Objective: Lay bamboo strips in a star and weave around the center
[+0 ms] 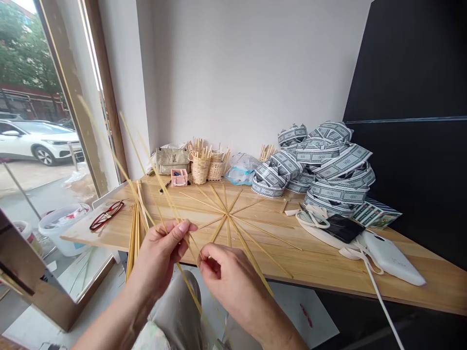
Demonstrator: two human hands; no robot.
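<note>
My left hand (164, 250) is closed in a pinch around several long, thin bamboo strips (168, 197). They fan up and away to the left, their far ends blurred, and other ends hang down over my lap. Close on the right, my right hand (224, 267) has thumb and forefinger pressed together on a bamboo strip that runs between the two hands. Beyond them, a star of crossed bamboo strips (227, 214) lies flat on the wooden table (328, 260). My right forearm passes in front of its near spokes.
More strips (134, 233) lean over the table's left edge beside red glasses (107, 215). Small woven baskets (200, 167), a handbag (171, 160) and a pink box (179, 178) stand at the back. Patterned woven bands (337, 170), a black phone (341, 227) and a white device (392, 257) occupy the right.
</note>
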